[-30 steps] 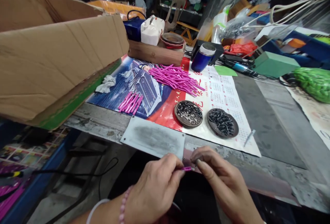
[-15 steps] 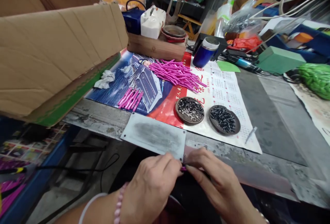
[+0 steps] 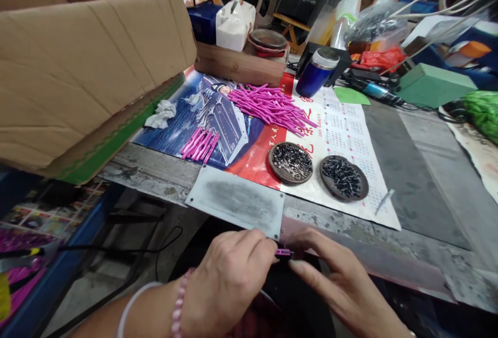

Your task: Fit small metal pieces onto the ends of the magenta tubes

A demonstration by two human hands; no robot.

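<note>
Pink piece is in L hand, pinched tight, nr worktop edge. R hand is by its tip, thumb & fingers apart. 2 bowls w/ small bits sit on poster.

Cardboard box, blue cup, crumpled tissue

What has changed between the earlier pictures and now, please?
The right hand has parted its thumb from the fingertips, exposing more of the pink piece. The left hand still grips it. The pink pile, blue cup and metal plate stayed put.
</note>
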